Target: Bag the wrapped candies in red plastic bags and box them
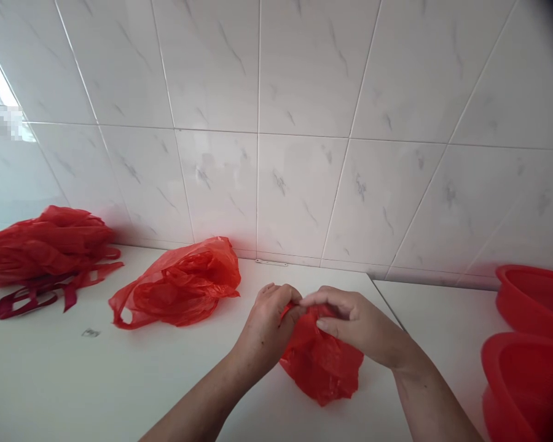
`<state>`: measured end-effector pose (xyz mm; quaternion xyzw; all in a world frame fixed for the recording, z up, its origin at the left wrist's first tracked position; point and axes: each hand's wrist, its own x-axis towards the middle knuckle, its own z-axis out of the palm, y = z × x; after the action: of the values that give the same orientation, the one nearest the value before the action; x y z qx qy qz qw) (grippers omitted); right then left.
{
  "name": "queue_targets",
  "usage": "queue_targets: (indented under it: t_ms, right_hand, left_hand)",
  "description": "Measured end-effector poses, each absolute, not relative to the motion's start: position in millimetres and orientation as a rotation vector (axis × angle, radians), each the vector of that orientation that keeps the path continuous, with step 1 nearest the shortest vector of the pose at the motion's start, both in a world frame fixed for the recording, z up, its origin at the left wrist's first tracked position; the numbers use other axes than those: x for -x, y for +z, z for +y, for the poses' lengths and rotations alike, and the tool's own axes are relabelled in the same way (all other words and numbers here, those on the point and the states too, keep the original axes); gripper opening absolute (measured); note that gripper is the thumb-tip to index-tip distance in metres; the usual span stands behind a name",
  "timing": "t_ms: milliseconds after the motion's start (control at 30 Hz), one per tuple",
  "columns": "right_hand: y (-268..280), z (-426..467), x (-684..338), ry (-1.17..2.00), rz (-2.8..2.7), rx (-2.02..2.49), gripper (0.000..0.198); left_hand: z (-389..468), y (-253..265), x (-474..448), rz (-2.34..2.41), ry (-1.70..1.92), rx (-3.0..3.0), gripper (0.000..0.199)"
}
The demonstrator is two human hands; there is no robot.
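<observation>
Head view: I have a red plastic bag [325,362] bunched up just below and right of the frame's centre, its body slumped toward the bottom edge, over the white surface [166,387]. My left grip [274,316] is closed on its upper end, with a bit of red showing between thumb and forefinger. My right grip [350,319] meets it from the other side, the forefinger reaching to the pinched end and the thumb laid on the gathered plastic; whether it is clamped tight I cannot tell, since the far fingers are hidden. As for progress, I judge the work on this bag to be partway: the top is drawn together, but I can make out no finished knot or fold, and the lower part hangs loose and creased. Left of centre lies a loose red bag [188,282], puffed and crumpled with one handle loop spread out, apparently not worked yet. At the left edge sits a heap of red bags [50,245], tangled, with darker strips trailing in front, so by my reckoning plenty is left. At the right edge, well apart from my work, two red basins [507,380] are cut off by the frame
</observation>
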<state>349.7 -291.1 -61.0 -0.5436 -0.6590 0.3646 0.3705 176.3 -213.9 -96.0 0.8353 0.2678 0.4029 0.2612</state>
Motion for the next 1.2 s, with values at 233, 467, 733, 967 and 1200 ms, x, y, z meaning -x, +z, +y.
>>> queue_targets:
  t_ms: [233,467,733,967,1200]
  right_hand:
    - [-68.6,-283.0,-340.3,0.579,-1.446,1.754,0.017]
    - [-66.4,-281.6,-337.9,0.776,-1.431,1.479,0.027]
    - [-89.0,-261.2,-372.1,0.636,-1.109,1.565,0.028]
    - [-151.2,-231.3,-408.7,0.324,-1.069,1.716,0.024]
    - [-186.3,-234.1,-432.1,0.524,-0.965,1.699,0.039]
  left_hand:
    - [-220.5,-94.3,-174.8,0.744,1.106,-2.289,0.014]
    - [-219.8,-99.6,-175.2,0.751,1.097,-2.332,0.014]
    - [-225.3,-100.8,-150.6,0.622,1.082,-2.548,0.021]
    - [-233.7,-107.2,-113.3,0.667,0.487,-2.733,0.024]
    - [-229.7,-94.2,-106.7,0.688,0.519,-2.287,0.013]
